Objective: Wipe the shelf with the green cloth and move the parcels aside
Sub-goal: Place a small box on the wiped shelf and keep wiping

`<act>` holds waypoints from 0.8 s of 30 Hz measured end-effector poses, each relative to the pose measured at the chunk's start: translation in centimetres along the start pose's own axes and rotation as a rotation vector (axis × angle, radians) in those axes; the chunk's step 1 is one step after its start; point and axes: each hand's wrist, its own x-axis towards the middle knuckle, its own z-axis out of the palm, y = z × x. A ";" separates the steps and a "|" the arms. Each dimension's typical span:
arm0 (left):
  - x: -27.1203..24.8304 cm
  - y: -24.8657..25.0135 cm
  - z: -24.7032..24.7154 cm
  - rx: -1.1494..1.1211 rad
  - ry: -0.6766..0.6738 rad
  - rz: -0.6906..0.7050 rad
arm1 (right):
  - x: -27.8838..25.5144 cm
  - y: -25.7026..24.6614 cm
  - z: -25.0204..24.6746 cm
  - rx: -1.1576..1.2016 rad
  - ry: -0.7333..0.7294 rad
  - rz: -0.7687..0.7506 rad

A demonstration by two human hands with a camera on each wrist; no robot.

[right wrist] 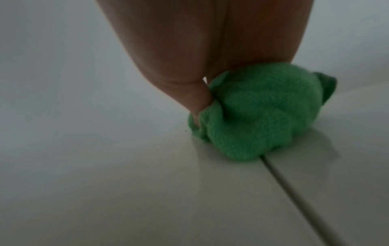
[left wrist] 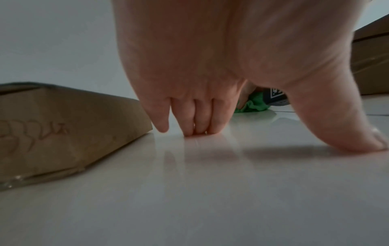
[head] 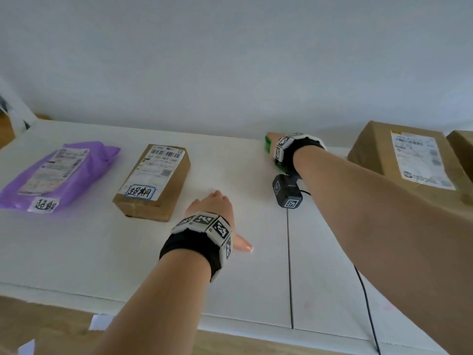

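My right hand (head: pixel 276 139) grips a bunched green cloth (head: pixel 267 144) and presses it on the white shelf (head: pixel 102 252) at the back, close to the wall. In the right wrist view the cloth (right wrist: pixel 263 116) sits at the far end of the seam (right wrist: pixel 315 208) between two boards. My left hand (head: pixel 217 206) rests on the shelf, its fingers (left wrist: pixel 200 119) and spread thumb touching the surface and holding nothing. Just left of it lies a small brown box (head: pixel 153 180) with a white label. A purple mailer bag (head: pixel 56 172) lies further left.
A large brown box (head: pixel 404 155) stands at the right end, with another box (head: pixel 463 149) at the frame edge. A black cable (head: pixel 366 290) runs from the right wrist camera (head: pixel 286 190) over the shelf's front edge. The wall bounds the shelf behind.
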 end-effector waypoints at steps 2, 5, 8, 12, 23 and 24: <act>0.0 0.0 -0.1 0.005 -0.005 -0.003 | -1.0 -1.7 -0.8 0.103 -0.084 -0.012; -0.1 0.3 -0.4 0.007 -0.012 -0.003 | -4.6 -4.1 -0.6 0.159 -0.190 -0.114; -0.3 0.4 -0.8 0.021 -0.013 0.004 | -8.2 -4.3 0.9 0.172 -0.271 -0.269; -0.4 0.2 -0.5 0.023 0.004 0.016 | -11.4 -2.0 1.9 0.135 -0.329 -0.269; -0.2 -0.1 0.2 0.011 0.036 0.039 | -5.7 -2.3 -0.1 0.156 -0.182 0.007; -0.3 -0.1 0.2 0.011 0.035 0.041 | -5.7 -3.4 0.1 0.188 -0.209 -0.033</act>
